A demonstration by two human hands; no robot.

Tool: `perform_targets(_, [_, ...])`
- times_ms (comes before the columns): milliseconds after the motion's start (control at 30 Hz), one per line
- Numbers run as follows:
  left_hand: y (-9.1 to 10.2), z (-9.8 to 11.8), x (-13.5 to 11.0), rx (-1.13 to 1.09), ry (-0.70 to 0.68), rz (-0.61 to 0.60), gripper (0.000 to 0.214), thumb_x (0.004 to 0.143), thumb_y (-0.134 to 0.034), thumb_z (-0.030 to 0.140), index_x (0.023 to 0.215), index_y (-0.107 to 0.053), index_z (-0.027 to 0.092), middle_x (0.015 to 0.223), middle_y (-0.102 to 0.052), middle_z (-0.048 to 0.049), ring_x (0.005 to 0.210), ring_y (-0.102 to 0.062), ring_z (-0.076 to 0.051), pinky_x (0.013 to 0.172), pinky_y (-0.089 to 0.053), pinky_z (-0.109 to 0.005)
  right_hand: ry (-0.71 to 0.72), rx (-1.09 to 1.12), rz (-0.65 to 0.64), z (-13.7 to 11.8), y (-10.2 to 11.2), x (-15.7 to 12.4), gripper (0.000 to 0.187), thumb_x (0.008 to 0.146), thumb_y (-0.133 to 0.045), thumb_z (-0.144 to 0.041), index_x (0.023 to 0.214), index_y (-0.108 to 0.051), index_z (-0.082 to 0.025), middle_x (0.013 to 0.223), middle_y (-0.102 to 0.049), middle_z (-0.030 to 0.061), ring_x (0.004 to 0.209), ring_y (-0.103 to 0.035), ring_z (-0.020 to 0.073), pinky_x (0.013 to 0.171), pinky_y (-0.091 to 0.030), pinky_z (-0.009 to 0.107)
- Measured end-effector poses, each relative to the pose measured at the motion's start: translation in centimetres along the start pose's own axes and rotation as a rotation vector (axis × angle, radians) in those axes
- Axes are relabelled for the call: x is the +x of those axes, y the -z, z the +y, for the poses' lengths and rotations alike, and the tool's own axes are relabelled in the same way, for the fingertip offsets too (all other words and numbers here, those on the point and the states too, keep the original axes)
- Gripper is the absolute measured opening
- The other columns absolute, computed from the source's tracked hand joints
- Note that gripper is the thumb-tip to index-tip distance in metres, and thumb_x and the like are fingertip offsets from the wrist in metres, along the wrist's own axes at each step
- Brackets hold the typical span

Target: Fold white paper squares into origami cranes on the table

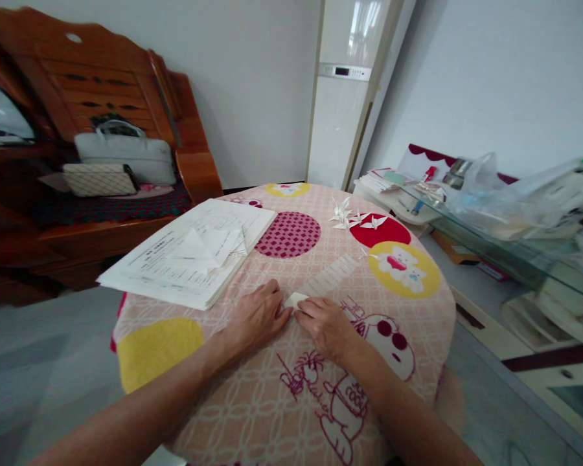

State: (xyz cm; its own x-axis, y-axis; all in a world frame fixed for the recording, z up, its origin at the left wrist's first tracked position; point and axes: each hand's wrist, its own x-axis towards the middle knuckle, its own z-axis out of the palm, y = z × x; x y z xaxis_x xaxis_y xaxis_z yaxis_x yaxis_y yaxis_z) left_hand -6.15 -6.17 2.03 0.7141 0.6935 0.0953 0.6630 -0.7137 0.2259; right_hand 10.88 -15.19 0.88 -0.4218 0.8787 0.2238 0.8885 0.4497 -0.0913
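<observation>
A small folded piece of white paper (pixel 296 299) lies on the patterned tablecloth (pixel 243 414) between my hands. My left hand (pixel 262 312) rests on the cloth at the paper's left side, fingers curled in, thumb and fingertips at its edge. From the right, my right hand (pixel 324 325) has its bent fingers closed on the paper's other edge. Just beyond them lies a clear ruler-like strip (pixel 335 275), slanting away to the right. Several white paper cranes (pixel 342 212) sit at the table's far right.
At the left of the table is a stack of printed sheets (pixel 150 265) with folded white paper (pixel 199 249) on top. A wooden bench (pixel 102 65) holds a grey bag (pixel 126 158) and a quilted purse (pixel 100 180). On the right, a glass-topped cabinet (pixel 490 243) carries clutter and plastic bags.
</observation>
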Motion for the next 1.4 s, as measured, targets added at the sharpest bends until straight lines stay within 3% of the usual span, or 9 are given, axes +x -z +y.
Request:
perform_targets(333, [0.2,0.6,0.1,0.026,0.009,0.020,0.023,0.084,-0.054,0.035,0.071,-0.057,0.017,0.092,-0.055,-0.0063,0.080,-0.056,-0.018,0.066,-0.039,-0.029,0.002,-0.037,-0.012,-0.2,0.2,0.2,0.019,0.093,-0.049,-0.016,0.104,-0.065,-0.010,0.097,-0.064,0.0098,0.098,-0.053,0.0217,0.087,-0.042,0.033])
perform_targets(600, [-0.1,-0.2,-0.1,-0.037,-0.002,0.037,0.017,0.082,-0.052,0.027,0.068,-0.052,0.017,0.088,-0.054,-0.0039,0.072,-0.054,-0.015,0.064,-0.037,-0.028,0.010,-0.047,-0.022,0.0,0.2,0.2,0.016,0.092,-0.052,-0.018,0.101,-0.064,-0.013,0.098,-0.063,0.0080,0.097,-0.052,0.0217,0.086,-0.041,0.034])
perform_targets(967, [-0.5,-1.5,-0.4,-0.197,-0.057,0.080,0.005,0.078,-0.049,0.014,0.077,-0.053,0.017,0.085,-0.053,-0.0039,0.077,-0.053,-0.016,0.070,-0.041,-0.027,0.000,-0.014,-0.028,0.1,0.1,0.2,0.016,0.091,-0.051,-0.016,0.100,-0.064,-0.014,0.099,-0.063,0.0086,0.099,-0.052,0.0207,0.087,-0.040,0.033])
perform_targets(1400, [-0.5,-2.7,-0.5,-0.352,-0.149,0.086,0.031,0.066,-0.047,0.003,0.092,-0.056,0.017,0.092,-0.057,-0.0036,0.086,-0.055,-0.018,0.075,-0.044,-0.029,0.002,-0.015,-0.021,0.2,-0.1,0.2,0.014,0.090,-0.052,-0.016,0.098,-0.065,-0.014,0.100,-0.064,0.0086,0.099,-0.051,0.0215,0.085,-0.039,0.034])
